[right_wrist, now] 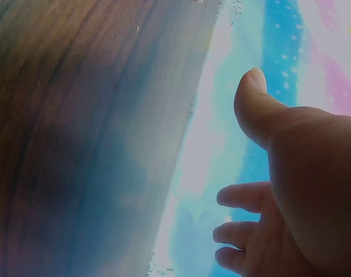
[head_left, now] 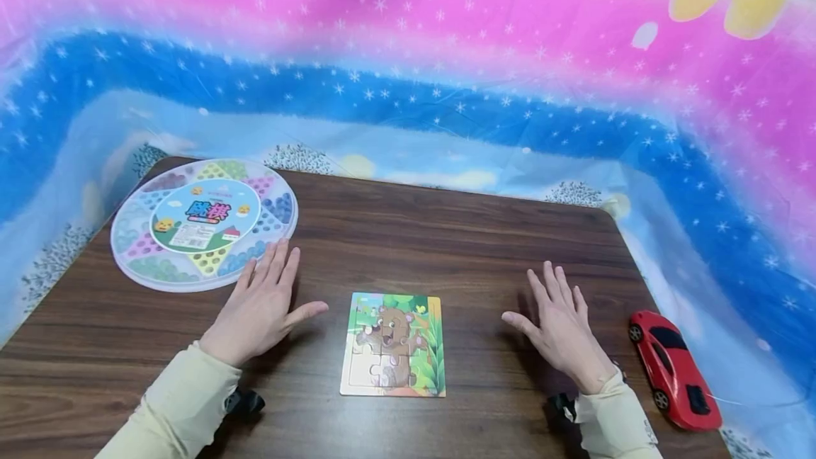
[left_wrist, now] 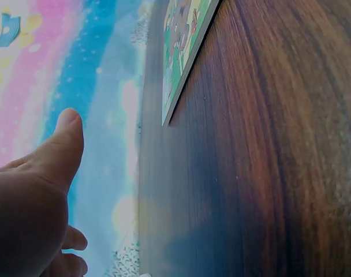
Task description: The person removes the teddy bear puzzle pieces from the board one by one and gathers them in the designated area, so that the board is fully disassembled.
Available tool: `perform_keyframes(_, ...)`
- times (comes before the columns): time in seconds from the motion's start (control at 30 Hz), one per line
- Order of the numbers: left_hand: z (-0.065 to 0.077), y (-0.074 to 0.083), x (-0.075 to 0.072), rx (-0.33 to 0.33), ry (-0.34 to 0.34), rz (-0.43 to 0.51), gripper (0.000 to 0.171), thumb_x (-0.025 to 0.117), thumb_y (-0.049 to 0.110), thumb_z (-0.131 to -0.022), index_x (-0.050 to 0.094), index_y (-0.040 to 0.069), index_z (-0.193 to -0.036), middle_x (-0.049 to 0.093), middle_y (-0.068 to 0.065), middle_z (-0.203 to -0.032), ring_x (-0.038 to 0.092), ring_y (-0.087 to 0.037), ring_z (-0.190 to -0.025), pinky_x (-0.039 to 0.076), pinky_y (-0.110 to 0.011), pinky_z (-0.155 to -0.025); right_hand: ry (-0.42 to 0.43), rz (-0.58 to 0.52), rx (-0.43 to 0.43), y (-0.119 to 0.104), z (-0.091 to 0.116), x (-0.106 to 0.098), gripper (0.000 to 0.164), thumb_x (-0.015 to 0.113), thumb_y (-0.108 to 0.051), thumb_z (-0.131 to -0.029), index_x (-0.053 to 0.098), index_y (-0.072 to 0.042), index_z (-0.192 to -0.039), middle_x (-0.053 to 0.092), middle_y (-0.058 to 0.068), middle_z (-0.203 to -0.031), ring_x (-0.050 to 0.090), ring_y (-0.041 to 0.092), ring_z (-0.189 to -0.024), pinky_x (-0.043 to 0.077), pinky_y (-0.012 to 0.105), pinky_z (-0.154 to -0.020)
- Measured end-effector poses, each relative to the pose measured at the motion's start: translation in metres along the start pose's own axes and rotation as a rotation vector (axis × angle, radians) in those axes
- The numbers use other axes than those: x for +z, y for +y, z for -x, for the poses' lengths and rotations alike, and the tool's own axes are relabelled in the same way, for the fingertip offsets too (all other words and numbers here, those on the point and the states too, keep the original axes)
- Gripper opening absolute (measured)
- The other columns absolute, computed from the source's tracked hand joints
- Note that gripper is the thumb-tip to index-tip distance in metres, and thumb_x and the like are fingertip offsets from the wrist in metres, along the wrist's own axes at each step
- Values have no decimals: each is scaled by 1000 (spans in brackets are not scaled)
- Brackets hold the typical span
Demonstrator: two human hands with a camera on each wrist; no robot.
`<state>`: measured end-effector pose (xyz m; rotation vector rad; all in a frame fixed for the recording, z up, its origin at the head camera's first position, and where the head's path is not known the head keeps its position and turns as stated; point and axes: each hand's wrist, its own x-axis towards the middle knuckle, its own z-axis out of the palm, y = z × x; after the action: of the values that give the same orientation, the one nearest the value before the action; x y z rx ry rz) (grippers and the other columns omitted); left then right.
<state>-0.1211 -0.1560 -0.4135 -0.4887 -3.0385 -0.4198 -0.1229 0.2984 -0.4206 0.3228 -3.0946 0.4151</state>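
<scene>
Between the two hands a bear jigsaw puzzle [head_left: 394,346] lies flat in its square frame, its pieces fitted together. To its left, my left hand [head_left: 264,310] is held over the table with fingers straight and thumb spread. Its fingertips overlap the near edge of a round Chinese checkers set [head_left: 204,225] in the head view; whether they touch it I cannot tell. My right hand [head_left: 561,324] is spread the same way to the right of the puzzle, holding nothing. In the left wrist view the puzzle's edge [left_wrist: 190,69] shows beyond the thumb [left_wrist: 66,138].
A red toy car [head_left: 676,370] stands at the table's right edge, beside the right forearm. The dark wooden table [head_left: 433,232] is bordered by a pink and blue patterned cloth [head_left: 408,55] at the back and sides. Dark straps [head_left: 244,402] sit at the wrists.
</scene>
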Motion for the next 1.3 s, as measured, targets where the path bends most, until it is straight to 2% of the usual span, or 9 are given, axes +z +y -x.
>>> perform_keyframes(0.1, 1, 4, 2, 15, -4, 4, 94, 51, 59, -93, 21, -9, -150, 9, -27, -158, 9, -42, -145, 12, -61, -112, -2, 0, 1, -2, -1, 2, 92, 51, -63, -91, 22, -4, -154, 0, 22, -160, -5, 36, -147, 4, 65, -110)
perform_keyframes(0.2, 5, 14, 8, 59, -29, 34, 94, 54, 58, -92, 24, -10, -149, 11, -26, -158, 10, -41, -145, 10, -59, -113, -11, -11, -3, -8, -2, 7, 92, 51, -64, -90, 23, -5, -154, 1, 21, -161, -4, 36, -147, 5, 64, -110)
perform_keyframes(0.4, 9, 37, 21, 170, -123, 114, 96, 58, 59, -89, 27, -9, -149, 17, -25, -157, 14, -39, -146, 12, -57, -114, -10, -22, -46, -30, -8, 14, 89, 52, -63, -90, 26, -6, -154, 5, 19, -161, 0, 35, -148, 7, 63, -111)
perform_keyframes(0.57, 8, 47, 30, 215, -177, 154, 102, 64, 61, -83, 29, -9, -148, 21, -26, -156, 17, -38, -145, 16, -58, -113, 19, -20, -117, -52, -13, 20, 81, 57, -55, -92, 32, -6, -152, 12, 21, -160, 8, 38, -147, 15, 64, -109)
perform_keyframes(0.73, 7, 51, 37, 233, -202, 146, 106, 65, 65, -79, 32, -10, -146, 24, -26, -155, 21, -37, -144, 20, -57, -112, 26, -18, -190, -76, -17, 27, 73, 60, -50, -92, 41, -8, -148, 19, 18, -159, 15, 37, -146, 22, 64, -108)
perform_keyframes(0.93, 4, 54, 38, 234, -204, 138, 108, 69, 63, -76, 32, -9, -147, 23, -24, -156, 22, -35, -144, 22, -57, -111, -6, -54, -266, -101, -22, 31, 68, 61, -49, -92, 46, -8, -145, 23, 16, -158, 18, 35, -145, 24, 60, -108)
perform_keyframes(1.3, 2, 56, 40, 234, -186, 79, 108, 68, 67, -73, 38, -9, -144, 27, -22, -155, 27, -34, -143, 27, -56, -109, -62, -50, -357, -126, -32, 40, 63, 60, -47, -93, 49, -9, -142, 33, 16, -152, 30, 33, -139, 31, 59, -105)
